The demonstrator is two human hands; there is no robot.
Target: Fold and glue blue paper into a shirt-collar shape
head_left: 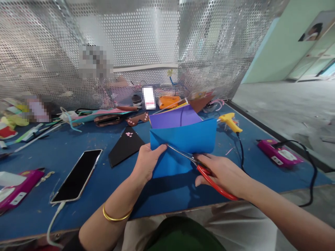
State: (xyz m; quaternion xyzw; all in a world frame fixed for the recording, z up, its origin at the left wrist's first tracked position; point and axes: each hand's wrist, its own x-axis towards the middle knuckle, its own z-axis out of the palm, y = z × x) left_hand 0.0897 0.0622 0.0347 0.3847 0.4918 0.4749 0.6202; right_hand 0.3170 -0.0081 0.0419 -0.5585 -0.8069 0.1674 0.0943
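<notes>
Head view: left hand [146, 159] pinches blue sheet [190, 137], right hand [225, 170] grips scissors [204, 174]; glue gun [230, 122] right of sheet; purple paper [170, 119] behind, part-hidden.

On table [101, 183]: phone [78, 176] left of sheet [184, 137], glue gun [230, 122] right, power strip [280, 153] farther right, mesh panel [141, 35] behind everything.

Bright, diffuse light is filling the view, washing the floor [277, 104] pale well right of the blue sheet [185, 136]. Behind the blue sheet, the mesh [141, 38] is throwing patchy white glare, and a screen [148, 96] is glowing blown-out white. Soft shadows are darkening the table [167, 197] just below it. Far left of it, scraps [12, 130] are blurring, pixelation is masking patches, and wide-angle distortion is stretching shapes.
</notes>
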